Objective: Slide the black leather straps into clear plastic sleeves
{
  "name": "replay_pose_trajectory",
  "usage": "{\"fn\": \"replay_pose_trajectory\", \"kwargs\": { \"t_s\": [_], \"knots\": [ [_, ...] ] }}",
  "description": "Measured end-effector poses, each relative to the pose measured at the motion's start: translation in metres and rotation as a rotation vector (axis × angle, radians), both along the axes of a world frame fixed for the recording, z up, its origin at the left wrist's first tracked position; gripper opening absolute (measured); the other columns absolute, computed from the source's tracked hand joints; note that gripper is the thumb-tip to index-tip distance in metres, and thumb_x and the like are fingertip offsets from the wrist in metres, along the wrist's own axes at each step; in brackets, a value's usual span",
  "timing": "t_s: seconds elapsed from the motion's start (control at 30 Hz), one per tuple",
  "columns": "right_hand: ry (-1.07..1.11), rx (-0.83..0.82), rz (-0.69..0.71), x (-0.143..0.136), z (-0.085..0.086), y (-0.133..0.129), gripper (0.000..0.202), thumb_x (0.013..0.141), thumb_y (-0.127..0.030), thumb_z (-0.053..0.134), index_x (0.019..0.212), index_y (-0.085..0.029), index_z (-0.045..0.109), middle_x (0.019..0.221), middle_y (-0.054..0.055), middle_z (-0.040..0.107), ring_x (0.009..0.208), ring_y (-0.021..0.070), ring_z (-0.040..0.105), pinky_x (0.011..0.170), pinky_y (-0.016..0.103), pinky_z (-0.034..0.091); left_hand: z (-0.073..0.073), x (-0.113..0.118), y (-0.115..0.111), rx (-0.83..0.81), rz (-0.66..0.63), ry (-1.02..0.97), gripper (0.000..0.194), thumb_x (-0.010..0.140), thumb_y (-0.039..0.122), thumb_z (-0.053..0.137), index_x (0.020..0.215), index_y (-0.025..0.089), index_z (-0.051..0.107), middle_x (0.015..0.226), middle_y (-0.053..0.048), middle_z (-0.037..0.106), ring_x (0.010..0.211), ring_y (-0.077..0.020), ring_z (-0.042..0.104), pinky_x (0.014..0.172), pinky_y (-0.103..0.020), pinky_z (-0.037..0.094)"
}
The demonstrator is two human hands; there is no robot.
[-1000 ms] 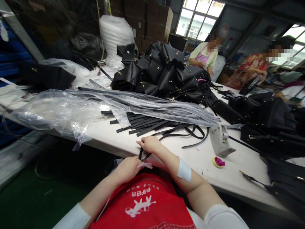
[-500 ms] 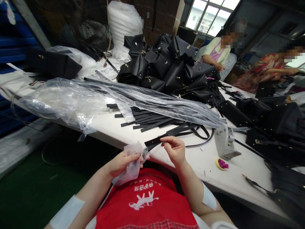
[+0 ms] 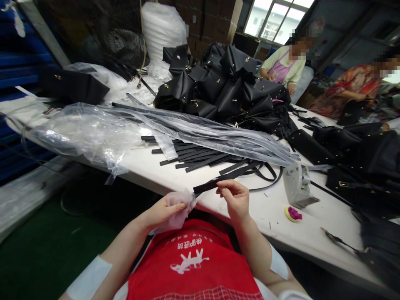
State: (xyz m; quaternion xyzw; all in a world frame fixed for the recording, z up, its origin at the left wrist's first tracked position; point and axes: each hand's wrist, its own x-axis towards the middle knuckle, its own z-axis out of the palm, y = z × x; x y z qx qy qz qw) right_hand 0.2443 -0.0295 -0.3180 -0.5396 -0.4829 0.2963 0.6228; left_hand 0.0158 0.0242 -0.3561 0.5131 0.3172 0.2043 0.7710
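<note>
My left hand (image 3: pixel 170 212) is closed on a bunched, cloudy plastic sleeve (image 3: pixel 179 221) at the table's front edge. A black strap (image 3: pixel 204 187) has its near end at the mouth of that sleeve. My right hand (image 3: pixel 235 198) pinches the strap between thumb and fingers, a short way right of the left hand. Just behind both hands lies a fan of black straps (image 3: pixel 200 156) on the white table. Long straps in clear plastic sleeves (image 3: pixel 203 127) stretch across behind them.
Crumpled clear plastic (image 3: pixel 84 133) covers the table's left part. Black handbags (image 3: pixel 215 83) are heaped at the back, with more bags (image 3: pixel 368 162) at right. A white tape dispenser (image 3: pixel 295 185) and a yellow-and-purple roll (image 3: pixel 293 214) stand to the right. Two people work across the table.
My right hand has shifted slightly right along with the strap. The left hand keeps its hold on the plastic sleeve. Across the table, both people have moved their arms.
</note>
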Motion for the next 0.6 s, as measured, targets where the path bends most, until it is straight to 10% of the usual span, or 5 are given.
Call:
{"fn": "replay_pose_trajectory", "kwargs": {
  "t_s": [0.6],
  "knots": [
    [-0.232, -0.02, 0.071, 0.0045, 0.0018, -0.0015, 0.02, 0.077, -0.013, 0.057, 0.082, -0.022, 0.075, 0.076, 0.003, 0.073, 0.064, 0.0152, 0.065, 0.059, 0.026, 0.051, 0.0053, 0.0066, 0.002, 0.291, -0.099, 0.187, 0.038, 0.084, 0.048, 0.06, 0.087, 0.012, 0.071, 0.086, -0.008, 0.072, 0.081, -0.0206, 0.063, 0.078, -0.028, 0.049]
  ]
}}
